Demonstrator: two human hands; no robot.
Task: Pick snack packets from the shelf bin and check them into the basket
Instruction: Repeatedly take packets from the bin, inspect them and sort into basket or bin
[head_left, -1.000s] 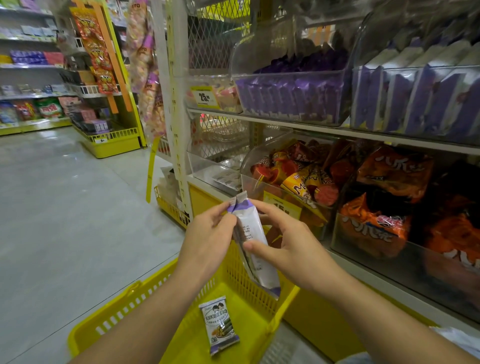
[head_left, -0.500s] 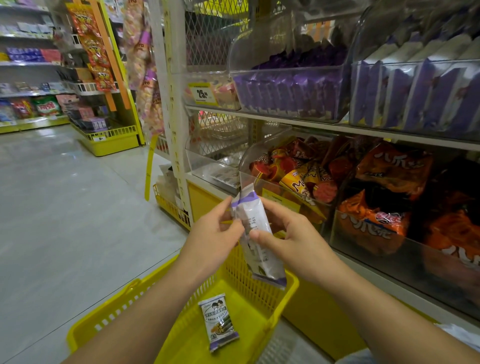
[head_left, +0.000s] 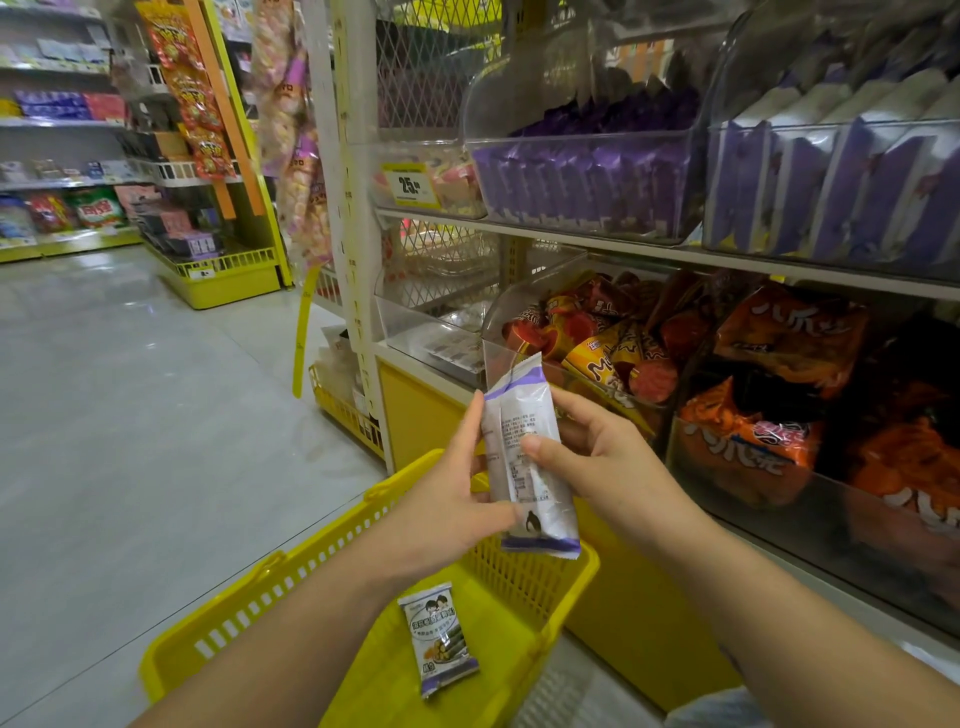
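Both grips pinch one snack packet (head_left: 522, 452), white with purple ends. The left hand (head_left: 447, 488) takes its left edge and lower half between thumb and fingers, and the right hand (head_left: 613, 467) lays its thumb across the printed back with the fingers curled behind. So held, the packet stands nearly upright above the far rim of the yellow basket (head_left: 234, 613), its back panel turned to the camera. A second packet (head_left: 439, 639) lies flat, face up, on the basket's floor. Up and to the right of the basket, a clear shelf bin (head_left: 587, 176) holds rows of purple packets.

This looks like the checking step, with the small print being read before the drop. Next, I judge, the packet needs bringing down and a little nearer, inside the far rim. Both pinches would then loosen so it lands beside the one already there. Both forearms reach in from below and meet over the basket, palms facing each other.
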